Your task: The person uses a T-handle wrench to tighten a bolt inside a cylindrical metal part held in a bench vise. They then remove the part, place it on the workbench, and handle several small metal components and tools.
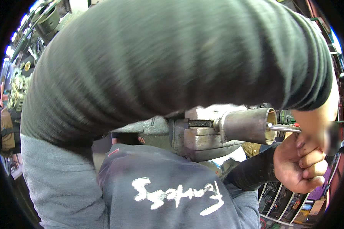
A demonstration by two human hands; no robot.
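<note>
A steel cylinder [242,128] with an open end lies sideways at the bench vise [200,144]. A metal rod [284,128] runs out of it to the right toward both hands. My left arm arches across the upper view in a black sleeve; my left hand [307,122] is at the rod's outer end, its fingers hidden and blurred. Just below, my right hand [298,164] has its fingers curled closed beside the rod's end; what they hold is hidden behind them and a blurred dark patch.
A grey bench surface [141,126] extends left of the vise. Metal parts [19,91] crowd the far left. A wire rack [283,202] with assorted items stands at lower right. A bare foot [140,139] shows beneath the bench.
</note>
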